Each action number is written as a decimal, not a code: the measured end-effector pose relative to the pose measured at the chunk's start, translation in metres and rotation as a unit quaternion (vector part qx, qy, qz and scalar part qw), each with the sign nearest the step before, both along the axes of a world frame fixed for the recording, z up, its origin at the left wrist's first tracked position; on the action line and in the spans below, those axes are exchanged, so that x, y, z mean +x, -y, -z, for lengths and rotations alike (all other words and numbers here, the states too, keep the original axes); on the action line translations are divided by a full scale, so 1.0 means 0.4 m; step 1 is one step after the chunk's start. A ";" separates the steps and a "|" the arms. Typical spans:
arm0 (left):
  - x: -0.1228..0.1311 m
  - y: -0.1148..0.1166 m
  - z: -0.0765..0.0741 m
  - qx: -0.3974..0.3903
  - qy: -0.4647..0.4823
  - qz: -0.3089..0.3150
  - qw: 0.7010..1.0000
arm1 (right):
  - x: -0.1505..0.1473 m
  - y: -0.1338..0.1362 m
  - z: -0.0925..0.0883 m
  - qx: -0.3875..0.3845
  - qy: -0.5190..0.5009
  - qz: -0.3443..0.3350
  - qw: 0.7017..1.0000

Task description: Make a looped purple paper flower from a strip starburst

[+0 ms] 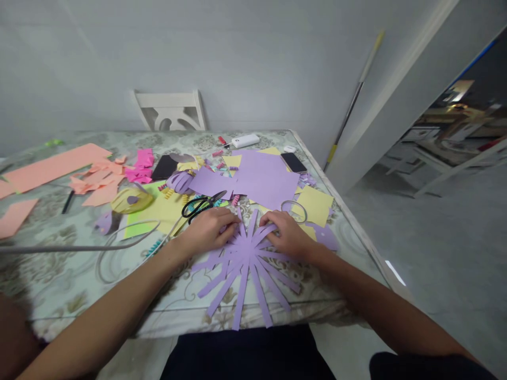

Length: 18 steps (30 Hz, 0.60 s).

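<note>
Where the table meets its near edge, one purple paper starburst is recorded, lying flat, its long cut strips fanned outward and the nearest ones reaching that edge.

- Left hand: laid palm-down on the upper left strips, fingers bent under. Whether a strip is pinched beneath them cannot be told.
- Right hand: laid fairly flat on the upper right strips, fingers narrow together. Nothing is seen enclosed.
- Black-handled scissors: just beyond the left hand, blades hidden by it or by paper.
- Lilac sheets and a yellow square: behind the starburst, overlapping.
- Small paper coils: scattered among the sheets.
- Grey cable: looped across the left of the table.
- Phone: near the far right edge.

Risks, as judged:
- A strip is likely to be torn at its root if it is pulled sideways while the centre is pinned, the paper being thin and the cuts running close to the middle.
- Strips may be creased where they are pressed under a palm or wrist.
- The near strips could be bent or caught by a forearm or by clothing, since they lie at the edge.
- The scissors may be knocked by the left knuckles, being so close.
</note>
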State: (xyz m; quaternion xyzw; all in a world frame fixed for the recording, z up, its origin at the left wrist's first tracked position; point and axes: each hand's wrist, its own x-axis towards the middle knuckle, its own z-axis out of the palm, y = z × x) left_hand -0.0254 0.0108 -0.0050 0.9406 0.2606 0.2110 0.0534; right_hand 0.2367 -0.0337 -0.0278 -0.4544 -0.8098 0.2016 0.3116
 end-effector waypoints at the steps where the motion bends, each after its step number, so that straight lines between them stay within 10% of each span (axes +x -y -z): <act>1: 0.001 0.001 0.000 0.002 0.006 -0.004 1.000 | -0.001 0.000 -0.003 -0.016 -0.026 0.002 1.000; 5: 0.002 0.001 0.003 -0.004 0.023 -0.024 0.999 | -0.007 -0.001 -0.016 -0.168 -0.167 0.035 0.971; 9: 0.004 0.000 0.006 -0.019 0.027 -0.025 0.999 | -0.016 -0.009 -0.018 -0.402 -0.287 0.068 0.867; 18: 0.005 0.018 -0.011 -0.154 -0.075 0.049 0.984 | -0.011 -0.010 -0.035 -0.574 -0.371 0.015 0.729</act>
